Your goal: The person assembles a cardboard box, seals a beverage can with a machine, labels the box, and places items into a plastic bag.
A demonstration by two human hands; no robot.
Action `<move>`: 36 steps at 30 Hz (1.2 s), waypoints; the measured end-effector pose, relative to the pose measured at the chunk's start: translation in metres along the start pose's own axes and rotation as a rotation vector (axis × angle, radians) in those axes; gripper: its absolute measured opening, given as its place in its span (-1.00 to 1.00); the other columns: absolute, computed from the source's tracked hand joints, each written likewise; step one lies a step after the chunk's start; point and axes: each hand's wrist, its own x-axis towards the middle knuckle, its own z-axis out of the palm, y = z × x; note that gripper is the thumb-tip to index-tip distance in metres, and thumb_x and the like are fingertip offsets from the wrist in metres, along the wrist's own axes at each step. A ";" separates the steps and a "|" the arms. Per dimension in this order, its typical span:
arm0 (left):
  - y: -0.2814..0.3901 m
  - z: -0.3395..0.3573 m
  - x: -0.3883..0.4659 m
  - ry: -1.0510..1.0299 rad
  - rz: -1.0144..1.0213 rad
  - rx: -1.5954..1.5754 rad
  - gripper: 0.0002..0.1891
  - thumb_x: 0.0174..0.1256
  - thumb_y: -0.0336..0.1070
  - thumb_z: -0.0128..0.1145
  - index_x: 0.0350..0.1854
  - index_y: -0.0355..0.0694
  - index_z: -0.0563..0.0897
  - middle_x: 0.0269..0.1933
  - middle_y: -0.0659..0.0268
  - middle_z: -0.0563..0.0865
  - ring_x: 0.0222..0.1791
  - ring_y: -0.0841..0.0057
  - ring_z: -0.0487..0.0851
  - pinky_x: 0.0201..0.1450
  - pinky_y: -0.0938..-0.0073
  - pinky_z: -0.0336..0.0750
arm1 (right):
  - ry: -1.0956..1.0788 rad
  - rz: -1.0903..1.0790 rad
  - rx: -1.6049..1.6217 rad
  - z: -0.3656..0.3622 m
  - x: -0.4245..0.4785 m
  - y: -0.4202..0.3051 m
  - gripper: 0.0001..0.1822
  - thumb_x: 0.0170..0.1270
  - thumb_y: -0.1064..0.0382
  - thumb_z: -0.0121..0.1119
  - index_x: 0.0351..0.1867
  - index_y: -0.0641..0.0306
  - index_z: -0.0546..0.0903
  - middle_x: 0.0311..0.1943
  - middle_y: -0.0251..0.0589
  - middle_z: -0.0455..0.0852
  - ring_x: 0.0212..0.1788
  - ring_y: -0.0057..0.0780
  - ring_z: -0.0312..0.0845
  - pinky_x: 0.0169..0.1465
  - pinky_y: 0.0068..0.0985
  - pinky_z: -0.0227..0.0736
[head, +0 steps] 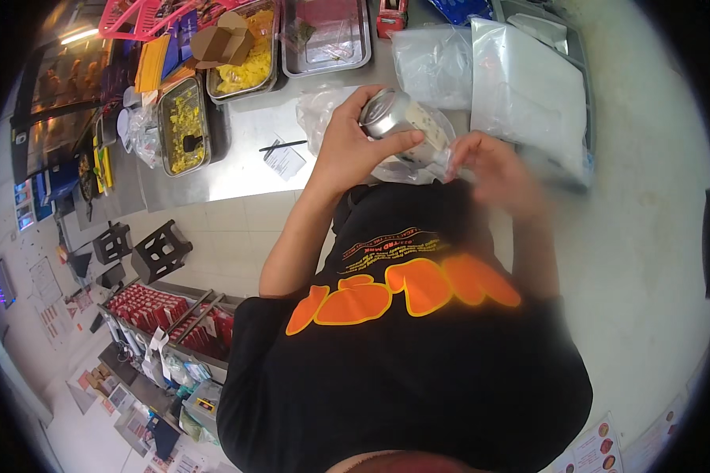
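My left hand (346,142) is wrapped around a drink can (417,127) with a silver metal lid and a pale printed body. The can tilts, its lid towards the upper left. A clear plastic bag (411,172) lies around and under the can's lower end. At the bag's right edge my right hand (491,168) pinches the thin plastic, its back blurred. Left of the bag, a black pen (283,145) rests across a printed paper slip (285,162) on the steel counter (242,171).
Steel trays of yellow food (245,77) (183,118) stand at the back left, one under an open cardboard box (225,42). Another steel tray (325,68) sits behind my hands. Stacked plastic bags (526,94) lie at right. Black stools (161,251) stand beyond the counter.
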 end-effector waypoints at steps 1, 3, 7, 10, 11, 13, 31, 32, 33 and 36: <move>-0.006 -0.001 0.000 0.025 -0.039 -0.008 -0.28 -0.16 -0.22 0.57 0.09 -0.42 0.52 -0.06 0.15 0.68 -0.07 0.50 0.65 0.01 0.49 0.54 | 0.071 0.029 0.056 -0.004 -0.003 0.004 -0.80 0.21 0.43 0.22 -0.15 0.24 0.50 -0.25 -0.30 0.62 -0.13 -0.46 0.59 0.08 -0.52 0.37; -0.013 -0.007 0.001 -0.025 0.036 0.125 -0.32 -0.13 -0.24 0.56 0.10 -0.36 0.54 -0.08 0.23 0.68 -0.08 0.52 0.64 0.03 0.51 0.51 | 0.248 0.014 0.231 -0.018 -0.005 0.018 -0.81 0.23 0.46 0.17 -0.16 0.23 0.47 -0.20 -0.29 0.61 -0.12 -0.45 0.59 0.12 -0.50 0.36; -0.015 -0.006 -0.003 -0.139 0.142 0.271 -0.32 -0.15 -0.23 0.56 0.10 -0.30 0.55 -0.06 0.25 0.67 -0.02 0.50 0.61 0.09 0.46 0.48 | 0.517 -0.159 0.467 -0.021 0.004 0.025 -0.87 0.28 0.50 0.07 -0.25 0.19 0.44 -0.18 -0.26 0.58 -0.11 -0.42 0.59 0.17 -0.45 0.35; -0.026 0.010 0.007 -0.136 0.237 0.446 -0.29 -0.20 -0.22 0.54 0.08 -0.34 0.52 -0.03 0.05 0.64 0.02 0.18 0.62 0.11 0.31 0.48 | 0.405 -0.211 0.441 0.014 0.009 0.016 -0.87 0.29 0.52 0.04 -0.26 0.19 0.43 -0.21 -0.25 0.57 -0.09 -0.42 0.59 0.16 -0.42 0.36; -0.033 0.017 0.010 -0.128 0.286 0.503 -0.29 -0.22 -0.22 0.53 0.06 -0.36 0.52 -0.04 -0.01 0.63 0.02 0.09 0.61 0.10 0.27 0.49 | 0.333 -0.212 0.429 0.021 0.010 0.016 -0.87 0.29 0.52 0.03 -0.26 0.19 0.43 -0.22 -0.25 0.56 -0.08 -0.42 0.59 0.16 -0.41 0.36; -0.043 0.029 0.016 -0.070 0.290 0.523 -0.28 -0.22 -0.21 0.52 0.07 -0.37 0.50 -0.02 -0.05 0.61 0.03 0.01 0.58 0.10 0.21 0.48 | 0.171 -0.123 0.350 0.018 0.005 0.024 -0.87 0.28 0.52 0.04 -0.27 0.20 0.42 -0.24 -0.24 0.55 -0.06 -0.40 0.57 0.17 -0.39 0.35; -0.149 0.090 0.053 -0.354 0.284 0.527 -0.58 0.23 -0.35 0.10 0.15 -0.31 0.44 0.06 -0.10 0.61 0.15 0.00 0.54 0.20 0.22 0.38 | 0.109 -0.117 0.123 0.002 0.000 0.016 -0.75 0.23 0.32 0.21 -0.18 0.15 0.35 -0.18 -0.35 0.32 0.02 -0.36 0.39 0.20 -0.38 0.19; -0.161 0.094 0.056 -0.358 0.299 0.512 -0.59 0.22 -0.35 0.12 0.13 -0.30 0.44 0.05 -0.09 0.62 0.14 0.00 0.55 0.20 0.21 0.38 | 0.113 -0.102 0.109 0.002 -0.001 0.016 -0.75 0.24 0.31 0.21 -0.18 0.15 0.35 -0.18 -0.35 0.30 0.02 -0.35 0.38 0.21 -0.38 0.18; -0.164 0.095 0.057 -0.355 0.282 0.546 -0.58 0.21 -0.35 0.13 0.12 -0.30 0.45 0.05 -0.09 0.62 0.14 0.00 0.55 0.19 0.20 0.39 | 0.118 -0.111 0.099 0.001 -0.001 0.016 -0.76 0.25 0.29 0.19 -0.18 0.15 0.35 -0.18 -0.35 0.30 0.02 -0.35 0.37 0.21 -0.37 0.18; -0.168 0.093 0.058 -0.365 0.230 0.651 -0.56 0.18 -0.34 0.19 0.12 -0.30 0.47 0.04 -0.07 0.62 0.12 0.00 0.56 0.18 0.17 0.40 | 0.151 -0.132 0.085 -0.002 -0.003 0.017 -0.76 0.26 0.25 0.17 -0.17 0.18 0.37 -0.17 -0.32 0.35 0.01 -0.34 0.37 0.23 -0.33 0.16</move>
